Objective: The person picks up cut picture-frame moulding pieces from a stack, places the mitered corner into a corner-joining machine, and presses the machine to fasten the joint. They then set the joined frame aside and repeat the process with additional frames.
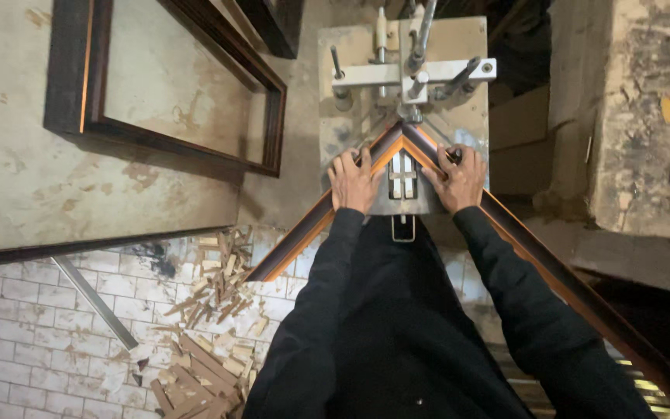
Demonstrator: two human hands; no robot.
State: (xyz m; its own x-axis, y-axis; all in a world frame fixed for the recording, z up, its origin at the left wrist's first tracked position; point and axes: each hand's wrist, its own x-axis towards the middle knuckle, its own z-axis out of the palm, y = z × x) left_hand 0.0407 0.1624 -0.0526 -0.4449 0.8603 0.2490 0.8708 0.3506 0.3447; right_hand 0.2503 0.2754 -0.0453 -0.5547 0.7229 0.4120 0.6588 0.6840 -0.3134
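My left hand (353, 180) lies flat, fingers spread, pressing down on the left frame moulding (316, 221) where it runs up to the mitred corner. My right hand (459, 178) does the same on the right frame moulding (552, 268), fingers curled over its outer edge; neither hand closes round anything, both simply press. The two dark wooden strips with their orange inner edge meet point to point in the middle of the machine table (459, 116), just below the clamp head (412, 77) with its white crossbar and metal rods. Between my hands sits a small metal block (402, 174) in the angle of the corner. Both mouldings run back off the near edge of the table, past my black sleeves. To the left, a finished dark frame (188, 93) rests on a worn bench (25, 171). Below it, wood offcuts (211, 310) lie scattered over the white tiled floor (17, 334).
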